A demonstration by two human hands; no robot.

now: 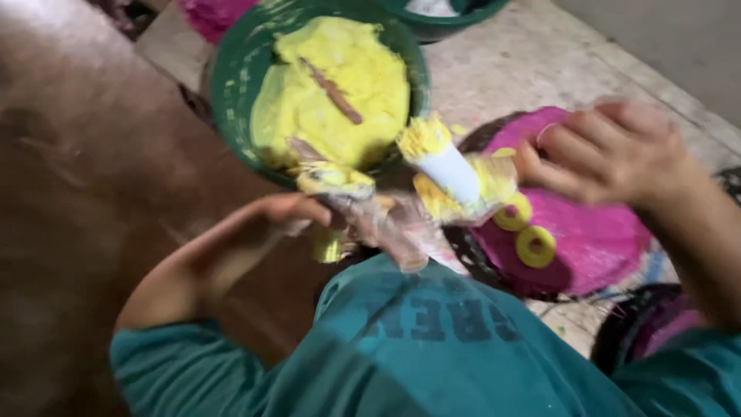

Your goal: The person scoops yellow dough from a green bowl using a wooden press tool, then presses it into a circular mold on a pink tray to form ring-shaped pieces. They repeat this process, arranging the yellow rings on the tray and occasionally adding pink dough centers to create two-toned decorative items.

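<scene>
Head view, blurred by motion. Left hand [289, 212] at centre-left, fingers curled tight around the twisted end of a clear plastic piping bag [386, 228], smeared yellow, crumpled and glossy. Bag lying across the middle of the frame, just above a teal shirt [432, 340]. White tube [451, 171] angled up-left from the bag's far end, tip capped with a ragged blob of yellow paste [423, 137]; more yellow smeared around the tube's base. Right hand [610, 150] at upper right, fingers bent and close together beside the tube's lower end; contact with bag or tube not resolvable in the blur. Green bowl [231, 69] just behind the bag, filled with a thick yellow mass, brown stick [333, 93] lying diagonally on top. Pink disc [594, 239] under the right hand, matte and rough, two yellow rings [535, 245] piped on its near-left part, side by side. Second green bowl [440, 25] at top edge. Pale stone floor [509, 77] beneath.
</scene>
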